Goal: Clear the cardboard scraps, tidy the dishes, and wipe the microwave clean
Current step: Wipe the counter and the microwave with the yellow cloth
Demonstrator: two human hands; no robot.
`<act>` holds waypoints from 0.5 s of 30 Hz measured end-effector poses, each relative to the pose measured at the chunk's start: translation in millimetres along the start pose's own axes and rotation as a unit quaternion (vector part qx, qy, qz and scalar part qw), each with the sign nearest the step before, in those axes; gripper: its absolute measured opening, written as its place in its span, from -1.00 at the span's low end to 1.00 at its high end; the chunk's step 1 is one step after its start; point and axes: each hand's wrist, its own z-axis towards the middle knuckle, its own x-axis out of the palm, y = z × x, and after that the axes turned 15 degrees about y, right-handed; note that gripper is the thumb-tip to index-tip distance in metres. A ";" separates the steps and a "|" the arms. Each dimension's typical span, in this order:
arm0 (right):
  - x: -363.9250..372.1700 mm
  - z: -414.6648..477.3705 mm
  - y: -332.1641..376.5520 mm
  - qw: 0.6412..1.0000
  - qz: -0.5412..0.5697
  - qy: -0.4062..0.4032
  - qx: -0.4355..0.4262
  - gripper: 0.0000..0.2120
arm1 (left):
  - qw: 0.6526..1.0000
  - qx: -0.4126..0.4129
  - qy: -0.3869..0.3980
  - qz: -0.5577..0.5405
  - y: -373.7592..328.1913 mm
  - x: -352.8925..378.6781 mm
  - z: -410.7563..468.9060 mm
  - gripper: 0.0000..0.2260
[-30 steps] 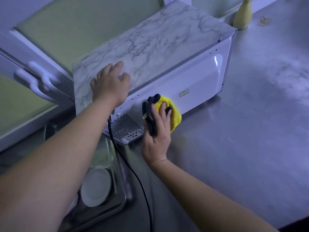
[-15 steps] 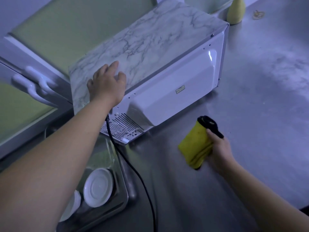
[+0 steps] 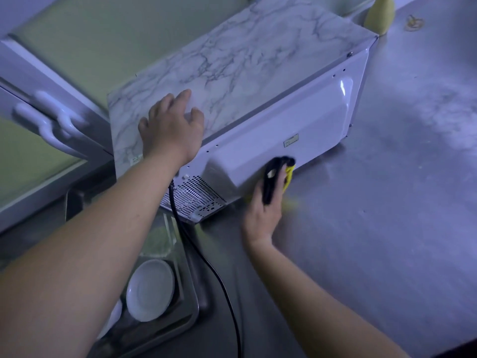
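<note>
Dishes: a white plate point(image 3: 149, 290) lies in a metal tray point(image 3: 197, 303) at the worktop's point(image 3: 374, 241) near left edge.
Cord: a black cord point(image 3: 222, 280) runs from the near edge to the microwave's vented corner.
Right hand: the right hand point(image 3: 263, 210) grasps a yellow cloth point(image 3: 289, 174) together with a black object point(image 3: 271, 182) I cannot identify, pressing them on the white back panel's lower edge.
Left hand: the left hand point(image 3: 171, 127) lies flat, fingers spread, holding nothing, on the marbled top.
Microwave: the microwave point(image 3: 296, 120) stands back-panel toward the person.
Key relation: its long axis runs near left to far right, so the rest of the panel lies up and far right of the cloth; the right hand is nearer, and the left seems to brace.
Far edge: 1 yellow bottle point(image 3: 379, 16).
</note>
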 end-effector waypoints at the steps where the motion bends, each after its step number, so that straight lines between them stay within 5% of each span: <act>1: 4.5 -17.9 -8.8 0.999 0.012 0.040 0.026 -0.47 | 1.000 0.000 -0.001 -0.001 -0.2 0.0 -0.6 -0.51; 7: -27.5 -61.2 -32.6 0.931 0.053 0.333 0.140 -0.67 | 1.000 -0.002 0.001 -0.007 -2.0 -1.3 -1.0 -0.52; 11: -81.3 -37.7 -25.7 0.937 0.119 0.210 0.251 -0.84 | 1.000 0.005 -0.008 -0.009 -2.4 -0.3 -0.9 -0.53; 15: -145.4 10.3 4.2 0.966 0.124 0.047 0.223 -0.77 | 1.000 0.011 -0.013 -0.005 -3.0 0.4 -1.0 -0.55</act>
